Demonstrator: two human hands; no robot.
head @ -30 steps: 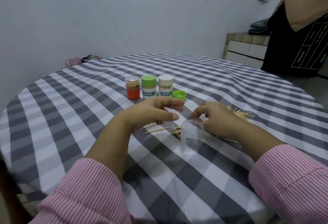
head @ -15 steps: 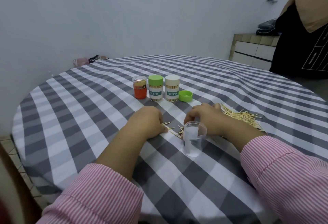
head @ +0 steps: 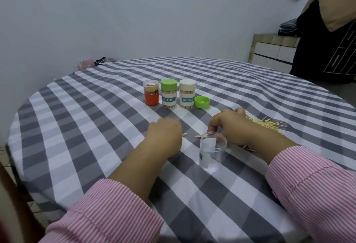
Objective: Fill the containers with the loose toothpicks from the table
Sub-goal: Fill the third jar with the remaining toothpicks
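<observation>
Left hand (head: pixel 166 134) nearer; three capped containers (head: pixel 169 94).

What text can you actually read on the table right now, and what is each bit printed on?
"TOOTHPICK": teal band on the green-lidded container.
"TOOTHPICK": teal band on the cream-lidded container.
Orange container: a small dark mark on its label, too small to read.
Clear open container: a white label seen from behind, nothing readable.
Black shirt of the person standing at the right: white lettering, too blurred to read.
</observation>
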